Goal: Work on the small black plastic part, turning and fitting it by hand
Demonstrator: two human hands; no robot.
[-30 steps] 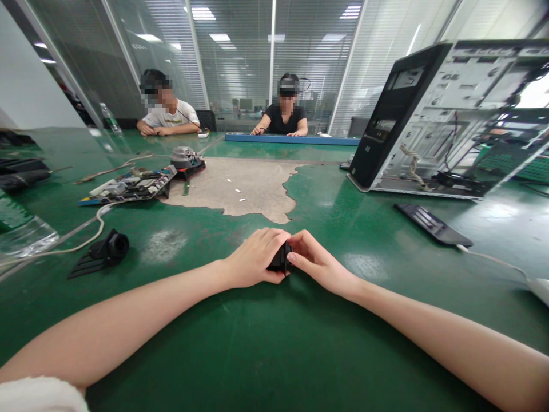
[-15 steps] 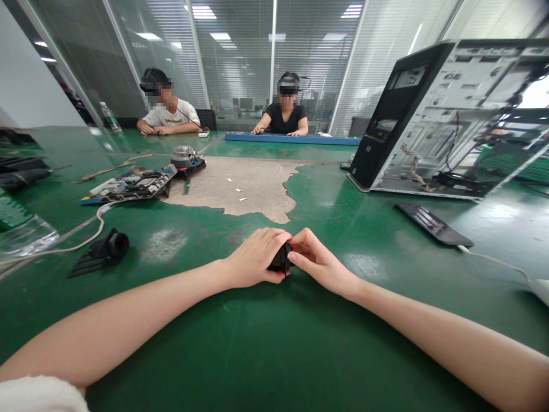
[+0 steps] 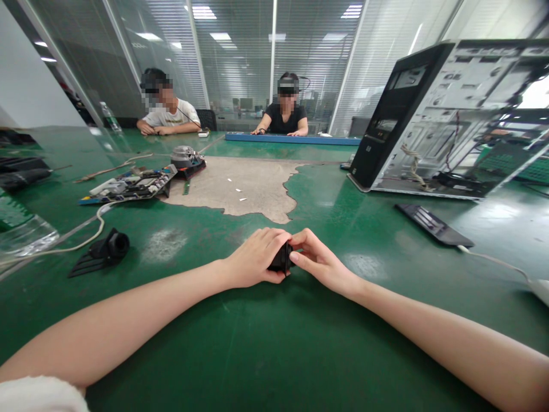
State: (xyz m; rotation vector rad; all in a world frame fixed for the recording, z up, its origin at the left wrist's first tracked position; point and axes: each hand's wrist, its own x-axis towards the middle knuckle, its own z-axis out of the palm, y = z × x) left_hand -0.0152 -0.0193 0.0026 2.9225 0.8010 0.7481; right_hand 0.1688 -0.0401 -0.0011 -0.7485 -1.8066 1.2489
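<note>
A small black part [image 3: 280, 260] is between my two hands, low over the green table [image 3: 266, 349]. My left hand [image 3: 259, 257] wraps round it from the left, fingers over the top and thumb beneath. From the right, my right hand [image 3: 318, 260] holds its edge between thumb and fingertips. The fingers hide much of the part, so its full shape cannot be made out. Another black part with a round end [image 3: 115, 245] lies on the table to the left of my left hand.
A circuit board [image 3: 132, 184] and a round metal piece on a base [image 3: 186, 160] lie at the back left. An open computer case [image 3: 398, 120] stands at the right, behind a flat black device [image 3: 433, 224]. Two people sit across the table. A bottle [image 3: 21, 226] lies far left.
</note>
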